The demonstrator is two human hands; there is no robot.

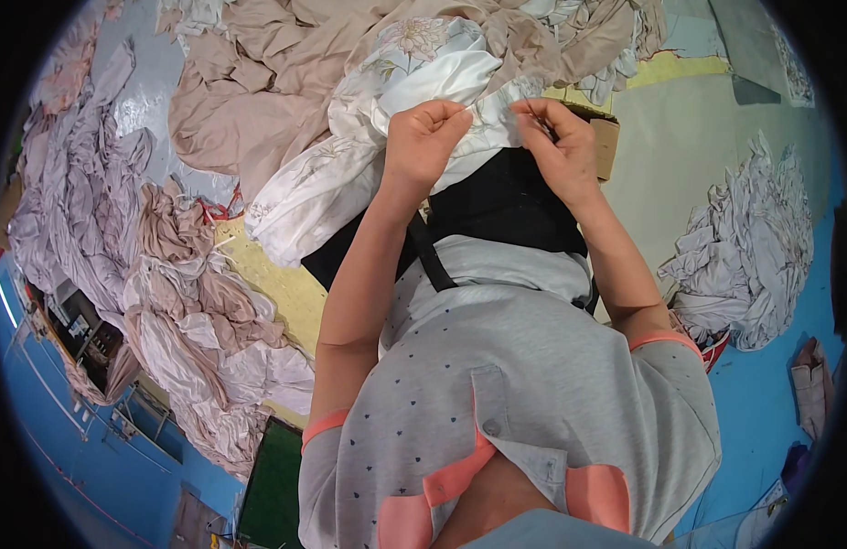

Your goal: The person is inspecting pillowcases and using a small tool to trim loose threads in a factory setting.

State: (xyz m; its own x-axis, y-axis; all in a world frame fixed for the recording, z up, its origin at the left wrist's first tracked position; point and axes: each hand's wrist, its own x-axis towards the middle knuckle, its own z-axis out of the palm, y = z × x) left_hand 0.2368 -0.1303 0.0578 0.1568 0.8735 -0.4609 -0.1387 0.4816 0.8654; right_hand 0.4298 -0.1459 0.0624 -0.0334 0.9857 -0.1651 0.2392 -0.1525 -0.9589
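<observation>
A white cloth with a pale flower print [387,101] lies bunched over my lap and reaches up toward a heap of beige fabric. My left hand [423,137] pinches the cloth's gathered edge between thumb and fingers. My right hand [561,146] grips the same edge a little to the right, fingers curled in. Between the two hands the edge runs as a short stretched strip. A black apron [506,206] shows under the cloth, below both hands.
Beige fabric [259,101] is piled at the top. Lilac and pink cloth heaps [85,201] fill the left. A pile of white cloth [753,247] sits at the right on the blue floor. A cardboard box corner [606,146] shows behind my right hand.
</observation>
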